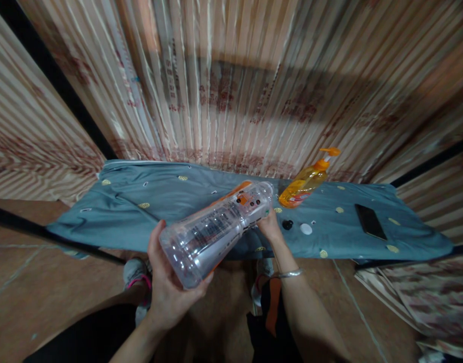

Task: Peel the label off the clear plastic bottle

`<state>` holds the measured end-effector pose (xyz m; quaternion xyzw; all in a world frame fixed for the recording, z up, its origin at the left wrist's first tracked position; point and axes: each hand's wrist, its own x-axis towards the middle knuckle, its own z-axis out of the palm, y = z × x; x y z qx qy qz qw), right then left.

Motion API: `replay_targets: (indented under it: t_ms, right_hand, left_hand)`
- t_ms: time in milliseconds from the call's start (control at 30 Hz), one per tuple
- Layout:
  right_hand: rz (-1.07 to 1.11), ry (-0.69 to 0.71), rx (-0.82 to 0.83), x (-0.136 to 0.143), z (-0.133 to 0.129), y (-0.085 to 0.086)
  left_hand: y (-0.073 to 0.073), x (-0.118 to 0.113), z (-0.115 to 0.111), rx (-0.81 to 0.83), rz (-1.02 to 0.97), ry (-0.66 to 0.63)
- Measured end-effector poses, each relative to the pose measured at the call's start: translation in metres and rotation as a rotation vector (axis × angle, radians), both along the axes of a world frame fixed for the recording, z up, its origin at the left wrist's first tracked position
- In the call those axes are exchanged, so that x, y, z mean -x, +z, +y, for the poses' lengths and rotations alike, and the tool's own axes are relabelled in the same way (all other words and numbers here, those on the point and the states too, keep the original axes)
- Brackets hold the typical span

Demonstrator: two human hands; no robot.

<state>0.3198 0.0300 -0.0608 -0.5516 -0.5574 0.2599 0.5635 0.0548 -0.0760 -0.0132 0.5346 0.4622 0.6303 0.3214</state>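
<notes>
A large clear plastic bottle (216,232) with a printed label and orange edging lies tilted in the air, its neck pointing up and right. My left hand (171,290) grips its wide base from below, thumb and fingers on opposite sides. Near the neck end, my right hand (268,224) holds the bottle; its fingers are mostly hidden behind it. Just beyond the neck, an orange pump bottle (303,186) of yellow-orange liquid leans to the right in view. A small black object (287,225) and a white round disc (306,229) lie to the right of my right hand.
A blue-grey cloth with yellow prints (121,201) covers the narrow table. On its right part lies a dark phone (370,222). Striped sheeting (224,101) hangs behind, with dark frame bars at both sides. My feet are under the front edge.
</notes>
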Motion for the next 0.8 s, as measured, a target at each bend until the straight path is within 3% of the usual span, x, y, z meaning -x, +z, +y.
replay_targets:
  t_ms: [467, 800]
  right_hand:
    - [0.056, 0.006, 0.005, -0.001, 0.005, -0.010]
    - [0.119, -0.004, 0.046, 0.004, 0.006, -0.008]
  left_hand:
    - [-0.002, 0.000, 0.000, -0.017, 0.003, 0.003]
    - [0.002, -0.002, -0.001, -0.013, -0.058, -0.013]
